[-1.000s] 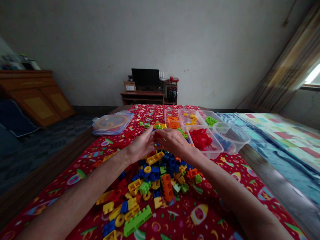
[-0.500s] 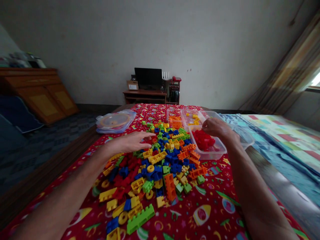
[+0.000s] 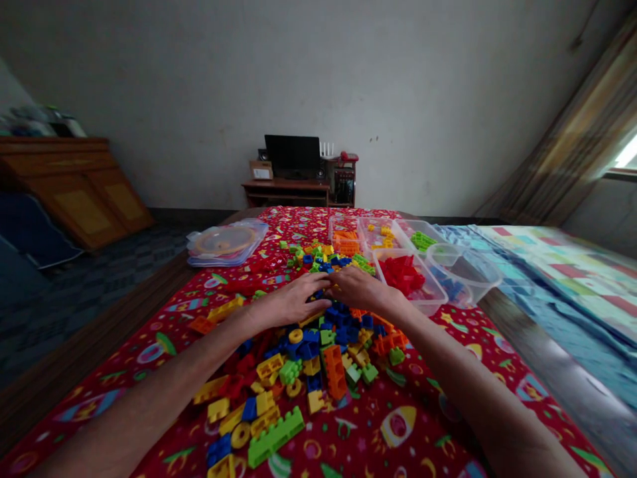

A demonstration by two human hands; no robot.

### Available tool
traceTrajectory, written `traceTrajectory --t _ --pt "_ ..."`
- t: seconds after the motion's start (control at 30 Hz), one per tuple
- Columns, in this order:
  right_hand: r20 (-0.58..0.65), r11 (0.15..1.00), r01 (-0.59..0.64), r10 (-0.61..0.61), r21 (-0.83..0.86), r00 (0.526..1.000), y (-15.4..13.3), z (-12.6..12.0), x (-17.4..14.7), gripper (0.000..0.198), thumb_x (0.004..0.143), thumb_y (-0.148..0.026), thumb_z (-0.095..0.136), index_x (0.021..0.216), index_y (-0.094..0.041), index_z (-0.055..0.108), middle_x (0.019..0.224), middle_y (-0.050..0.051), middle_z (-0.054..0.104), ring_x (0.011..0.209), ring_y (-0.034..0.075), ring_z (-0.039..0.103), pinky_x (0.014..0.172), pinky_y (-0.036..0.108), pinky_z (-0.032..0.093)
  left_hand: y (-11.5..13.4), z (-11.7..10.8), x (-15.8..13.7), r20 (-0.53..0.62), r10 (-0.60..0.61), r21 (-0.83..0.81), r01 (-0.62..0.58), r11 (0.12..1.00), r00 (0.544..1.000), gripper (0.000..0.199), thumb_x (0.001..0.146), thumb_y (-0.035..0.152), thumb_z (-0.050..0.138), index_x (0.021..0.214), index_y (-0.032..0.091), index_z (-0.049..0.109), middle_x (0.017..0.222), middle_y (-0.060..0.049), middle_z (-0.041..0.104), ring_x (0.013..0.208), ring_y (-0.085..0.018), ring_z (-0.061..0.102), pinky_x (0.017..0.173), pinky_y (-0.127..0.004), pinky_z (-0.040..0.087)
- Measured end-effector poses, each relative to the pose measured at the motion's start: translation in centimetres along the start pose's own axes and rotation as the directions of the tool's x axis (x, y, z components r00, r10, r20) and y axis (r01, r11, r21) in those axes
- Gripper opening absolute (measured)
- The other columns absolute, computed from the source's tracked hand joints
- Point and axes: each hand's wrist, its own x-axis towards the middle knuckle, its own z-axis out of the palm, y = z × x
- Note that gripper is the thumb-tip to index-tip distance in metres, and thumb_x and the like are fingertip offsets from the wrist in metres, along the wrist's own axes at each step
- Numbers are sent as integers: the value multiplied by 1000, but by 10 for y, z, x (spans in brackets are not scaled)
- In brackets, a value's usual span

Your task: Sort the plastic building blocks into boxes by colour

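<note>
My left hand [image 3: 300, 300] reaches over the middle of a heap of plastic building blocks [image 3: 311, 342], thumb apart from the stretched fingers, and I see nothing held in it. Beside it, my right hand [image 3: 359, 289] is over the same heap, its fingertips close to the left ones. The right fingers are bent down and partly hidden, so whether they hold a block does not show. Around them lie blue, yellow, green, orange and red blocks, among them a long green block [image 3: 276, 438] and an upright-lying orange block [image 3: 334, 373].
Right of the heap stands a clear box of red blocks [image 3: 404, 275]. Behind it are boxes with yellow blocks [image 3: 383, 236], orange blocks [image 3: 346, 244] and green blocks [image 3: 422, 240]. A round-rimmed tub [image 3: 480, 282] holds blue blocks. Stacked lids [image 3: 226, 244] lie at the left table edge.
My right hand has moved left from above the box of red blocks to the heap. My left hand has shifted slightly right and down, so both hands now meet over the blocks.
</note>
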Motion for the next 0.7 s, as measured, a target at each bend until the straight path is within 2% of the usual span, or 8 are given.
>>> traceTrajectory --t 0.13,0.3,0.43,0.5,0.57,0.7 --pt "-60 996 -21 26 89 998 -1 -2 0 24 87 -17 58 107 -9 69 104 16 69 100 21 63 85 27 45 -7 3 1 -65 -88 32 90 995 994 40 92 41 46 119 16 60 123 -11 63 114 -23 58 102 -36 42" --pt "-56 950 -91 112 300 992 16 -1 10 26 79 -18 64 103 -14 72 93 9 73 85 18 66 74 25 48 -21 8 -1 -157 -72 52 81 995 985 28 88 36 53 105 18 65 110 -9 66 107 -23 60 96 -35 45" --pt "-175 855 -94 210 509 962 31 11 23 30 76 -7 55 98 -16 74 90 5 74 81 15 67 70 23 49 -23 12 -2 -182 -52 54 63 997 982 28 86 35 58 107 17 63 111 -10 64 109 -24 58 98 -37 44" --pt "-178 802 -93 241 590 954 36 16 26 35 74 -4 52 99 -17 73 89 4 74 78 13 67 67 21 49 -22 13 -1 -191 -34 61 46 997 981 28 84 34 60 107 17 63 111 -10 64 109 -25 57 97 -38 44" --pt "-159 796 -114 256 595 954 38 16 26 35 75 -5 53 102 -17 73 87 4 74 76 14 67 64 21 49 -20 13 0 -199 -23 84 40 996 980 24 84 33 60 101 17 64 106 -10 64 106 -25 57 95 -38 45" --pt "-106 844 -163 251 512 962 36 6 18 35 80 -12 55 113 -15 69 83 5 73 74 15 66 64 23 49 -20 11 2 -225 -35 127 65 990 974 15 84 30 57 90 17 63 98 -9 64 97 -24 58 89 -39 47"
